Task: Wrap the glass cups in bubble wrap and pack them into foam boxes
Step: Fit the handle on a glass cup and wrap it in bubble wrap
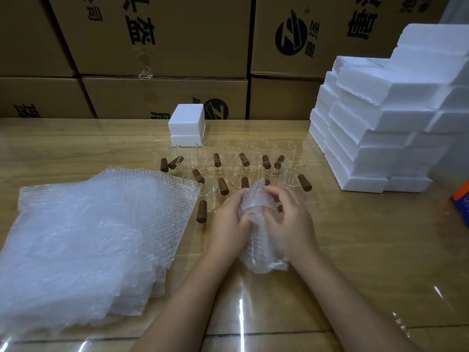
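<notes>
**Now: one cup bundled between both my hands**

Right at the middle of the table point(355, 237), my left hand point(228, 219) and my right hand point(289, 217) close from either side on one glass cup point(255, 210). The cup is swathed in a sheet of bubble wrap point(261, 250). The fingers of both hands curl round the bundle, and my thumbs press into the wrap near its top. The cup's rim shows faintly through the plastic between my hands. The loose end of the sheet trails toward me and lies crumpled on the tabletop.

Just beyond my hands stand the unwrapped cups point(236, 163), clear glass with brown wooden handles point(201, 211), clustered close together. Some of the handles point up and others lean sideways.

Behind them a small foam box point(187, 123) sits on a flatter white foam piece near the table's far edge. To my left lies a thick pile of bubble wrap sheets point(88, 237), its near corner hanging toward the table's front. To my right a tall stack of foam boxes point(375, 128) rises in steps. An orange and blue object point(462, 199) is cut off by the right edge. Printed cardboard cartons point(165, 34) wall the far side.
</notes>
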A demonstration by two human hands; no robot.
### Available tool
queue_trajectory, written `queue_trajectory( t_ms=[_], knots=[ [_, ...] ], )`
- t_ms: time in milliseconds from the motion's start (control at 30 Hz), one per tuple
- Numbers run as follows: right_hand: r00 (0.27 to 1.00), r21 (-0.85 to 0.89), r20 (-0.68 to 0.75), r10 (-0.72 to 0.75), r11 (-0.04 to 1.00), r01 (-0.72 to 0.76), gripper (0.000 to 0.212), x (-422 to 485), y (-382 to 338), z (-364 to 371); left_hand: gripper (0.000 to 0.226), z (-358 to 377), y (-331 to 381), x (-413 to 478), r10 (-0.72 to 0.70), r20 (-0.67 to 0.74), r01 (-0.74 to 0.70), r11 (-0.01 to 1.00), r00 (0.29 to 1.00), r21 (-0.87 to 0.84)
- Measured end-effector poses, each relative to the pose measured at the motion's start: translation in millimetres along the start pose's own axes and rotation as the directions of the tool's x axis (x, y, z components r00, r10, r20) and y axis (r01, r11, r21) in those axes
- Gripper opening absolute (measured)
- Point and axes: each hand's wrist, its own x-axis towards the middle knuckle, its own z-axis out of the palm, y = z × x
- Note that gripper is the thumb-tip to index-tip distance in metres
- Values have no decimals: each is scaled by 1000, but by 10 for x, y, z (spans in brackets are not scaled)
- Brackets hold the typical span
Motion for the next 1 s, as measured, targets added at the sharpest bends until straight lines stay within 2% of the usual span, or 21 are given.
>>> queue_trajectory(
  t_ms=[267, 367, 467, 533, 600, 700, 800, 900, 1000],
  knots=[
    [999, 31, -8, -52, 998, 52, 54, -74, -106, 61, 37, -21, 27, 4, -92, -97, 76, 985, 991, -154],
    [1000, 47, -24, -10, 999, 11, 48, -71, -110, 67, 37, 27, 46, -34, -69, -119, 62, 996, 990, -58],
    [997, 38, -71, 27, 999, -25, 49, -67, -93, 56, 25, 84, 60, -104, 34, -100, -24, 995, 994, 95],
    [993, 63, -94, 66, 996, -60, 51, -60, -86, 23, 39, 88, 50, -119, 89, -51, -82, 988, 995, 131],
    [990, 103, -113, 89, 992, -77, 53, -40, -65, -14, 53, 73, 25, -112, 129, 2, -129, 988, 992, 90],
    [987, 139, -122, 100, 987, -83, 51, -1, -16, -40, 61, 54, 24, -116, 164, 48, -163, 986, 985, -22],
    [990, 94, -109, 88, 993, -78, 48, 9, 20, -9, 64, 53, 22, -107, 220, 49, -218, 975, 974, -36],
    [993, 73, -116, 14, 997, -6, 46, -3, 15, 31, 56, 63, 5, -85, 211, -10, -211, 977, 977, 30],
    [995, 148, -80, -60, 986, 71, 44, -40, -29, 53, 49, 44, 10, -76, 101, -172, -100, 995, 980, 13]
  ],
)
